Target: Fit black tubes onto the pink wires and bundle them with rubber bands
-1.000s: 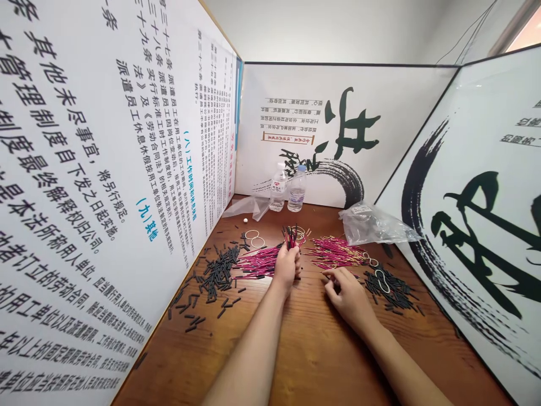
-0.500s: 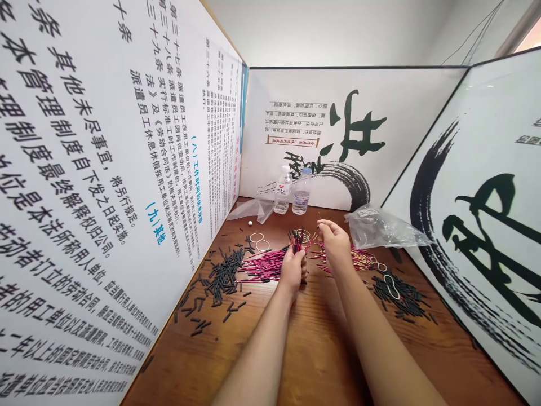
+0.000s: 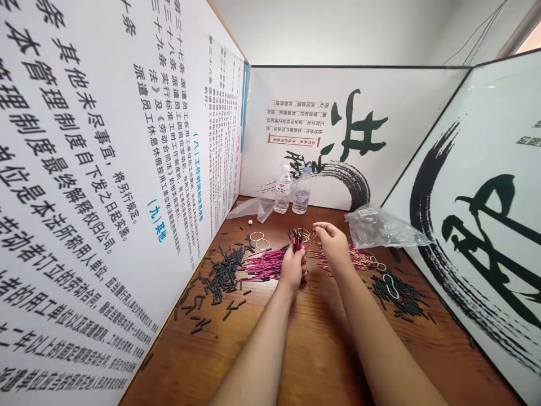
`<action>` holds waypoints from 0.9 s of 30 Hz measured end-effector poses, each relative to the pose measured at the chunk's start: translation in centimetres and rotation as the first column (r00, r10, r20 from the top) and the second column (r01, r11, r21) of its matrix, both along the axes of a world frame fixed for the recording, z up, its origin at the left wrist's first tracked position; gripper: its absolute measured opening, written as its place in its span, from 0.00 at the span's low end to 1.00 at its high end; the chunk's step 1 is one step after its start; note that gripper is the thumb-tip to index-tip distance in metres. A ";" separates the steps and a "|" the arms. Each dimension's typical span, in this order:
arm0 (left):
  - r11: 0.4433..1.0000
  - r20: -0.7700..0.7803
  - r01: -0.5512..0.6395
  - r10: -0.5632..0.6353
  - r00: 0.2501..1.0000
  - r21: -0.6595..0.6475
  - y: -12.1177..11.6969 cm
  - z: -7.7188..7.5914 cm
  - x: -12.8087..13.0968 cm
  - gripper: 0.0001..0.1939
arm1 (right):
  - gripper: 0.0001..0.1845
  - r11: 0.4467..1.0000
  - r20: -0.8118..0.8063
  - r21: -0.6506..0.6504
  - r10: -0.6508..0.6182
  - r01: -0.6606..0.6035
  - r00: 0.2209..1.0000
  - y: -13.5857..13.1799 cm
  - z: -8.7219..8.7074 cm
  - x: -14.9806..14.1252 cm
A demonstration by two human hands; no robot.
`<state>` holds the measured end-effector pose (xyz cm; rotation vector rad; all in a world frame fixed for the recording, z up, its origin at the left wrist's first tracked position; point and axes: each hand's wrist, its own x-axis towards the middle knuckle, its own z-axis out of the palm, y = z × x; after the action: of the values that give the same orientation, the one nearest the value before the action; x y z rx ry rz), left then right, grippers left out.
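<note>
My left hand (image 3: pixel 293 266) is closed round a bundle of thin red and black wires (image 3: pixel 298 239), whose dark ends stick up above the fist. Just right of those ends, my right hand (image 3: pixel 332 242) pinches thumb and forefinger together; what lies between the fingertips is too small to make out. Many red wires with dark tips (image 3: pixel 264 264) lie left of my left hand. Under and beside my right hand spread more red wires with pale ends (image 3: pixel 359 258). Short black sleeves (image 3: pixel 228 273) form a pile at the left, and another black pile (image 3: pixel 401 296) lies at the right.
Two plastic bottles (image 3: pixel 301 194) stand at the back of the wooden table (image 3: pixel 315 338). Pale rubber bands (image 3: pixel 262 244) lie behind the wires and at the right. A clear plastic bag (image 3: pixel 380 226) rests at back right. Printed panels (image 3: pixel 313 101) enclose three sides.
My right hand has moved slightly left and down, bringing its fingertips closer to the bundle's ends. My left hand stays in place, still closed round the wires.
</note>
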<state>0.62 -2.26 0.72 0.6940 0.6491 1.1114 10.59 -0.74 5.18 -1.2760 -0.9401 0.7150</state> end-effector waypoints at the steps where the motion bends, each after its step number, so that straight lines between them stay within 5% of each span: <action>1: 1.000 0.002 -0.002 0.002 1.000 -0.002 0.0 0.0 0.0 0.15 | 0.16 1.000 0.017 -0.003 0.001 -0.001 1.000 0.0 0.1 -0.1; 18: 0.995 0.032 -0.094 0.095 0.995 -0.039 0.3 -0.3 0.0 0.16 | 0.15 0.983 0.132 0.067 0.160 -0.170 0.978 0.0 -1.1 -0.9; 27: 0.994 0.028 -0.102 0.103 0.994 -0.037 0.2 -0.2 -0.1 0.16 | 0.14 0.987 0.151 0.069 0.137 -0.149 0.979 0.1 -1.2 -0.8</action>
<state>0.54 -2.08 0.49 0.6182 0.6830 1.1999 9.75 -0.65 3.99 -1.2112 -1.1781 0.6950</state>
